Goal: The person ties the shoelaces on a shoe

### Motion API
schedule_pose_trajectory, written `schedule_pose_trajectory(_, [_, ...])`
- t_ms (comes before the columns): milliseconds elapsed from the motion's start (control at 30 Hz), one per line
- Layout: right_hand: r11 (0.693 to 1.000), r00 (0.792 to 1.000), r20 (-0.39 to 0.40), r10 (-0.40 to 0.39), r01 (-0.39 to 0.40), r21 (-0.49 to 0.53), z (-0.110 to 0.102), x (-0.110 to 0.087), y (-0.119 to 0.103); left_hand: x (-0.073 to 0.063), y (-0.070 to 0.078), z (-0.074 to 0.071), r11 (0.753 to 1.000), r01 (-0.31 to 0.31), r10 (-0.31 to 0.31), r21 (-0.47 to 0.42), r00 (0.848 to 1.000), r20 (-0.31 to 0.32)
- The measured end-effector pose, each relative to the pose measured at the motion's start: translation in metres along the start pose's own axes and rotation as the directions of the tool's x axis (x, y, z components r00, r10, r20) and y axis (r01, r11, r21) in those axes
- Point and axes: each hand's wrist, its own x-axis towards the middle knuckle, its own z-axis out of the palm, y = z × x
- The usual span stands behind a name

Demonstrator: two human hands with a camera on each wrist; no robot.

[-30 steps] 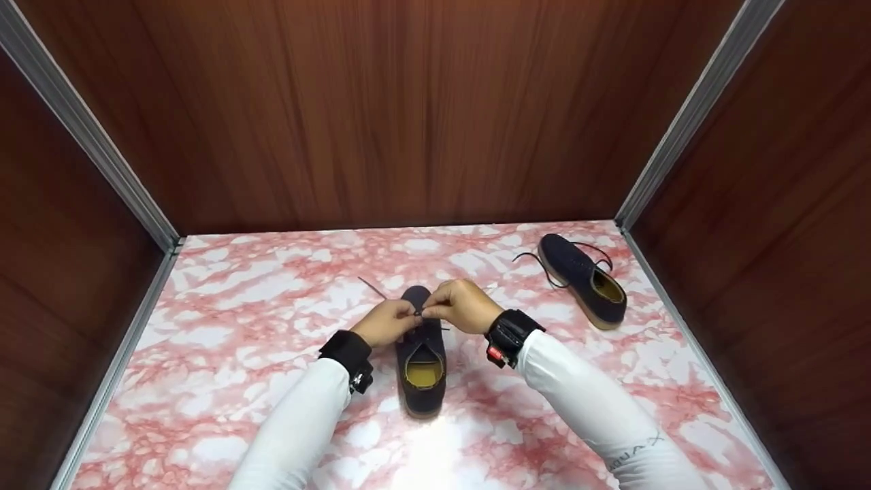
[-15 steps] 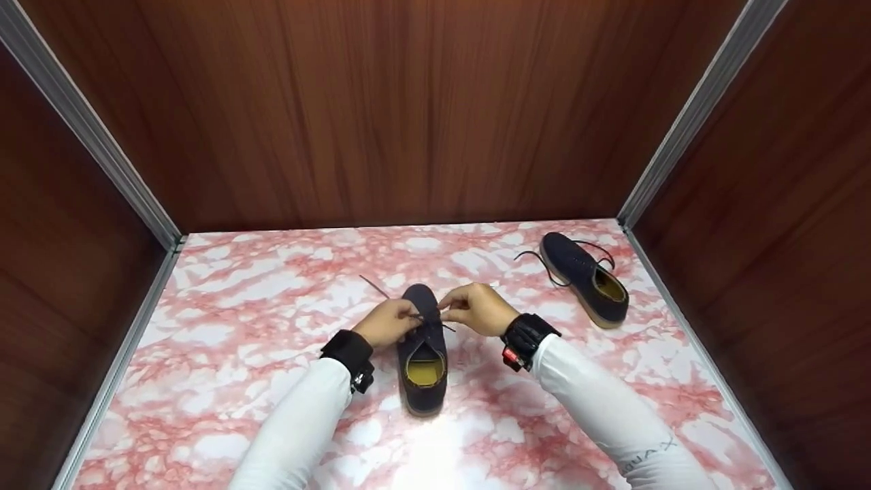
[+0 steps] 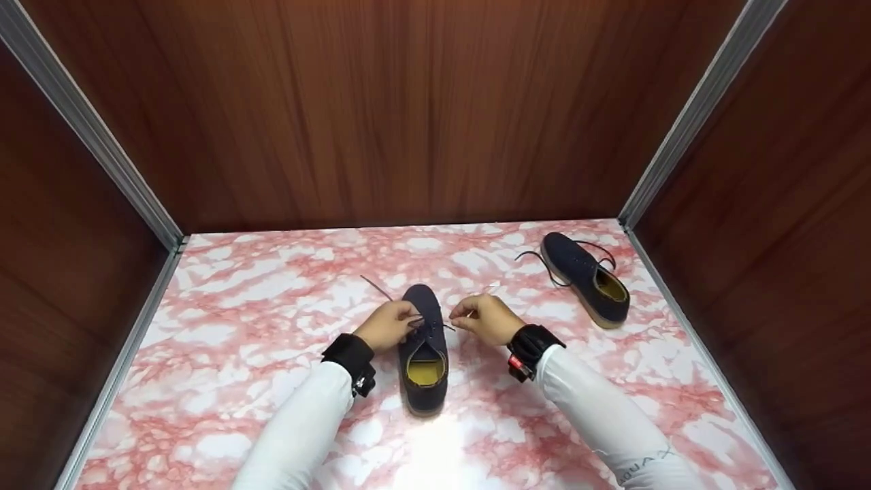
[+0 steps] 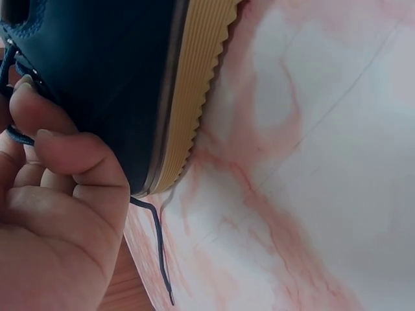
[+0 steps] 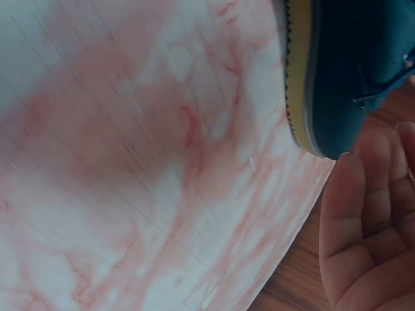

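The person's left grip (image 3: 386, 327) pinched the lace (image 4: 159, 249) at the eyelets, its fingertips against the near side of the shoe (image 3: 435, 344). The right grip (image 3: 491, 320) was just beside the shoe's right edge, apart from it. Its thumb and index finger bent toward each other, but I could not tell whether they held any lace: the head view was too coarse there, and the right wrist view showed only the other fingers, loosely bent.

The right grip was what had changed. 1 second earlier the 2 grips met over the eyelets; now the right had drawn off to the side, while the left and the shoe had hardly shifted. For the work on the lace, this seemed to mean that only the left side was steadying the eyelets.

A short lace tip (image 3: 449, 328) stuck out at the shoe's right edge, below the right fingertips, and a longer end stretched past the toe on the left. The shoe stood sole down near the middle of the bench (image 3: 177, 395), toe pointing away from the person.

Farther out, well apart at the far right, was the other shoe (image 3: 569, 258), tilted at an angle, its own lace loose on both sides. Brown walls (image 3: 408, 116) enclosed the bench on 3 sides.
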Motion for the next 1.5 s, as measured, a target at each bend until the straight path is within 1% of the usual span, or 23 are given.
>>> schedule_pose_trajectory(200, [1.0,1.0,0.026,-0.013,0.013,0.01,0.012,0.002,-0.001,0.0,-0.003,0.001,1.0,-0.01,0.01,0.003,1.0,-0.018])
schedule_pose_trajectory(400, [0.999,0.999,0.052,0.0,-0.002,0.041,0.022,0.004,-0.003,-0.001,-0.002,0.002,1.0,-0.02,0.021,0.021,0.999,-0.028])
schedule_pose_trajectory(567, [0.996,0.998,0.053,0.032,-0.037,0.085,0.028,0.004,-0.003,-0.002,-0.001,0.002,0.999,-0.029,0.03,0.026,0.999,-0.032])
schedule_pose_trajectory(667, [0.994,0.997,0.052,0.054,-0.059,0.087,0.029,0.003,-0.002,-0.002,-0.002,0.002,0.999,-0.038,0.04,0.032,0.999,-0.038])
schedule_pose_trajectory(800, [0.998,0.998,0.036,0.057,-0.059,0.037,0.024,0.0,0.0,-0.001,-0.004,0.003,0.997,-0.055,0.058,0.055,0.997,-0.049])
schedule_pose_trajectory(933, [0.999,1.0,0.002,0.029,-0.029,-0.015,0.016,-0.004,0.005,-0.001,-0.005,0.003,0.993,-0.076,0.08,0.086,0.995,-0.052])
schedule_pose_trajectory(1033, [0.999,0.999,-0.02,0.03,-0.03,-0.024,0.009,-0.008,0.01,-0.003,-0.004,0.002,0.993,-0.08,0.085,0.086,0.995,-0.049])
schedule_pose_trajectory(1133, [0.998,0.997,-0.031,0.064,-0.064,0.0,0.001,-0.011,0.015,-0.005,-0.002,0.002,0.993,-0.081,0.086,0.08,0.995,-0.051])
schedule_pose_trajectory(1333, [0.986,0.989,-0.032,0.146,-0.143,0.089,-0.01,-0.018,0.027,-0.009,0.0,0.001,0.995,-0.068,0.072,0.076,0.996,-0.055])
schedule_pose_trajectory(1500, [0.977,0.983,-0.043,0.178,-0.172,0.13,-0.015,-0.023,0.033,-0.012,-0.002,-0.003,0.996,-0.046,0.051,0.071,0.997,-0.064])
